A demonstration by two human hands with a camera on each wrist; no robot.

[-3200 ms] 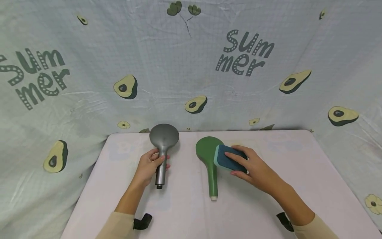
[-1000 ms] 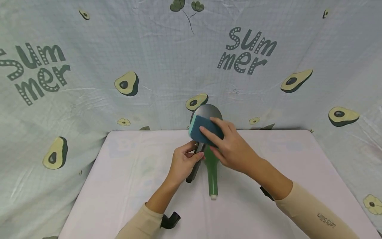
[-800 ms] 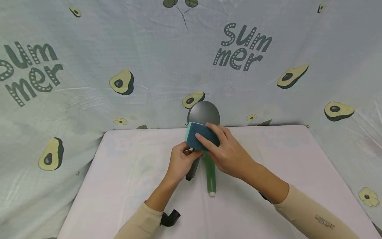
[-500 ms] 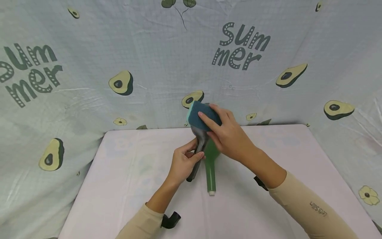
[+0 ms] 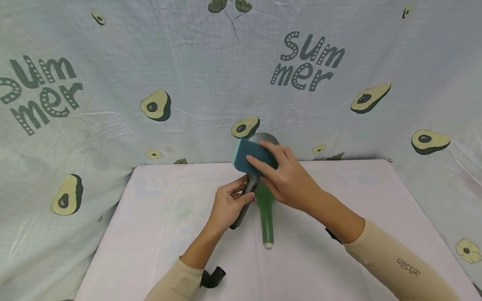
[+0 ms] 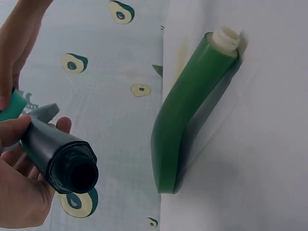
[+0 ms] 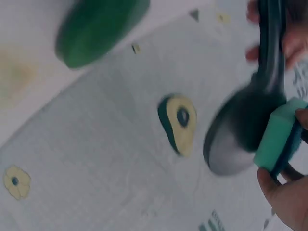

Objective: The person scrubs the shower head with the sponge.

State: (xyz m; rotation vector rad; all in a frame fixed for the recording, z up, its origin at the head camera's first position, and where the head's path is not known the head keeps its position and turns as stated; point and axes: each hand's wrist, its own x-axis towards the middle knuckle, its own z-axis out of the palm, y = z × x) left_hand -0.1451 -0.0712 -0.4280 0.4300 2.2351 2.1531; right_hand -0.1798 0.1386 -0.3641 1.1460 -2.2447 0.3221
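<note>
My left hand (image 5: pixel 227 205) grips the handle of a grey shower head (image 5: pixel 266 137), which is raised and tilted with its round end up. In the left wrist view the dark threaded end of its handle (image 6: pixel 50 144) points at the camera. A blue and turquoise sponge (image 5: pixel 248 155) is pinched by my right hand (image 5: pixel 291 179). It overlaps the lower part of the round end; in the right wrist view the turquoise side of the sponge (image 7: pixel 274 137) faces the shower head. Behind both hands, a green shower head (image 5: pixel 266 217) lies on the table, its upper part hidden.
The table (image 5: pixel 162 234) has a pale pink cover. A hanging cloth (image 5: pixel 203 83) with avocado prints rises behind its back edge. Black camera mounts, such as the left one (image 5: pixel 213 277), stick out at both wrists.
The grey shower head has come right and up, in front of the green one. My right hand has brought the sponge onto it, and the sponge has shifted up and down over its round end.
</note>
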